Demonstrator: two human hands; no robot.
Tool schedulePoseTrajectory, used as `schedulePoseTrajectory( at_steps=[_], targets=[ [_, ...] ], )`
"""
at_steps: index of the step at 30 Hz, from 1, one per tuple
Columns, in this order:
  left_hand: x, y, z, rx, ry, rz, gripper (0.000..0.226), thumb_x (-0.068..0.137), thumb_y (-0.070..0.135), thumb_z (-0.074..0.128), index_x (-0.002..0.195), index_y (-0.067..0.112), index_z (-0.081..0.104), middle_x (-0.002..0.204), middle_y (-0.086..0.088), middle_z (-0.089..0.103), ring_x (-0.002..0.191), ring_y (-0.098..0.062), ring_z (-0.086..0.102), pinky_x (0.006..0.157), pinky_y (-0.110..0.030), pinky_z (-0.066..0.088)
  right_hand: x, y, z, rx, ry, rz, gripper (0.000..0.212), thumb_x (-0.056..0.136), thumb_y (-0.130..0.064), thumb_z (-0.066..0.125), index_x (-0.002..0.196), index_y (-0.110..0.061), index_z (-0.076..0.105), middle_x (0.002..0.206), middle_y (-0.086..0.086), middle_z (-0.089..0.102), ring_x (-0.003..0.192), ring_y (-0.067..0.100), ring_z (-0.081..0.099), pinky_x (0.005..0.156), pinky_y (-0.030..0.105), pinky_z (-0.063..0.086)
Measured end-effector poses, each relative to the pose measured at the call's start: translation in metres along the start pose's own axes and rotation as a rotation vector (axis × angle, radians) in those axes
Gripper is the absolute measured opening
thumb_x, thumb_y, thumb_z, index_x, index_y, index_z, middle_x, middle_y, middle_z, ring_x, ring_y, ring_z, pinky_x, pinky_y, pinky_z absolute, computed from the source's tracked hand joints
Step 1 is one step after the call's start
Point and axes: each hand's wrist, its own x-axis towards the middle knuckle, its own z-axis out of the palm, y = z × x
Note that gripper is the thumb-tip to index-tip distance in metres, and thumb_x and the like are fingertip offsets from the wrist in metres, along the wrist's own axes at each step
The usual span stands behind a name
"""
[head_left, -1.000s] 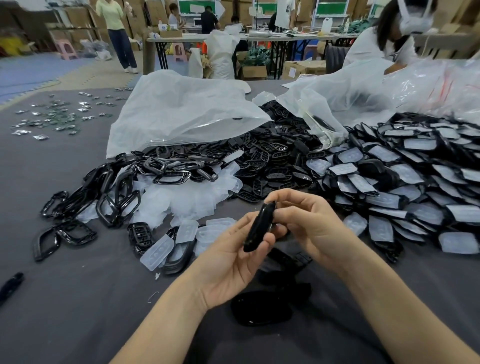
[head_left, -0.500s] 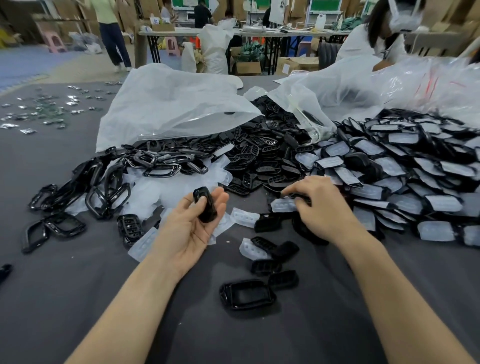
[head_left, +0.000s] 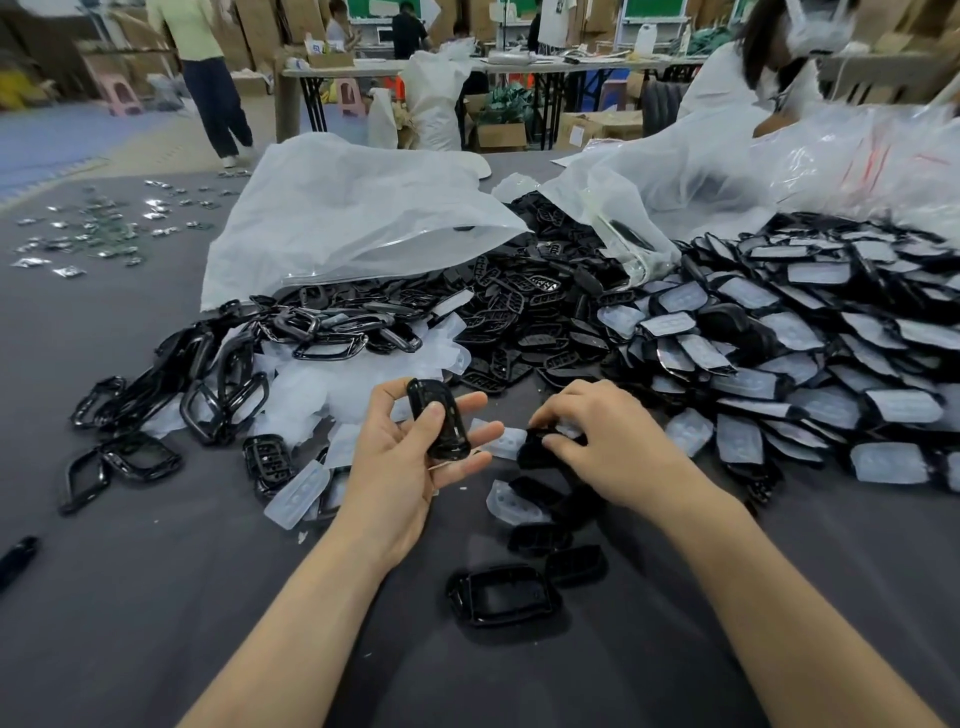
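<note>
My left hand (head_left: 402, 457) holds a glossy black key-fob shell (head_left: 439, 423), palm up, with the thumb curled over its face. My right hand (head_left: 608, 441) is just to its right, fingers curled down and pinching a black plastic part (head_left: 535, 451) that lies at the near edge of the pile. A translucent rubber button pad (head_left: 506, 441) lies between the two hands. Nearer me on the grey cloth (head_left: 156, 597) rest a black shell half (head_left: 501, 595) and a few small black inserts (head_left: 537, 538).
Black frames (head_left: 218, 395) lie heaped at left, black grilles (head_left: 519, 312) in the middle, shells with pads (head_left: 810, 364) at right. White plastic bags (head_left: 353, 218) lie behind. Small silver packets (head_left: 88, 228) are scattered far left. A masked person (head_left: 769, 67) sits opposite.
One second ago both hands held one black shell together. My right hand then reached out to the pile and now pinches a black part closer in; the left hand keeps the shell.
</note>
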Motion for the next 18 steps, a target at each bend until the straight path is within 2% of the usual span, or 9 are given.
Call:
schedulePoseTrajectory(
  at_steps=[4, 8, 13, 16, 18],
  targets=[
    [0.0, -0.002, 0.0, 0.02, -0.015, 0.005, 0.011, 0.101, 0.008, 0.04, 0.104, 0.017, 0.045, 0.097, -0.012, 0.074, 0.082, -0.03, 0.074, 0.056, -0.025, 0.056, -0.002, 0.005, -0.007, 0.09, -0.039, 0.014, 0.03, 0.083, -0.009, 0.059, 0.11, -0.022, 0.067, 0.112, -0.001, 0.059, 0.108, 0.015, 0.05, 0.094, 0.028, 0.039],
    [0.0, -0.003, -0.002, 0.048, -0.044, 0.001, 0.009, 0.102, 0.008, 0.04, 0.107, 0.014, 0.044, 0.092, -0.015, 0.074, 0.08, -0.029, 0.074, 0.054, -0.023, 0.055, -0.002, 0.009, -0.014, 0.16, 0.039, 0.029, 0.026, 0.081, -0.013, 0.071, 0.107, -0.017, 0.066, 0.112, -0.001, 0.057, 0.105, 0.014, 0.054, 0.092, 0.022, 0.04],
    [0.0, -0.004, -0.002, 0.058, -0.06, 0.007, 0.01, 0.102, 0.008, 0.04, 0.107, 0.015, 0.045, 0.091, -0.016, 0.074, 0.079, -0.028, 0.074, 0.052, -0.022, 0.055, -0.002, 0.012, -0.02, 0.206, 0.144, 0.085, 0.015, 0.082, -0.023, 0.075, 0.082, -0.011, 0.067, 0.1, 0.002, 0.065, 0.093, 0.015, 0.059, 0.088, 0.031, 0.048],
    [0.0, -0.005, -0.002, 0.063, -0.06, 0.011, 0.01, 0.102, 0.007, 0.04, 0.107, 0.014, 0.045, 0.091, -0.016, 0.074, 0.078, -0.028, 0.074, 0.051, -0.022, 0.054, -0.003, 0.01, -0.02, 0.229, 0.125, 0.094, 0.014, 0.078, -0.02, 0.078, 0.078, -0.009, 0.07, 0.098, 0.0, 0.066, 0.091, 0.013, 0.061, 0.087, 0.027, 0.049],
    [0.0, -0.005, -0.002, 0.066, -0.063, 0.013, 0.01, 0.102, 0.007, 0.04, 0.107, 0.015, 0.045, 0.091, -0.016, 0.074, 0.078, -0.027, 0.074, 0.051, -0.022, 0.054, -0.004, 0.009, -0.02, 0.197, 0.069, 0.088, 0.013, 0.074, -0.018, 0.081, 0.074, -0.009, 0.072, 0.098, -0.001, 0.066, 0.092, 0.014, 0.062, 0.089, 0.03, 0.049]
  ],
)
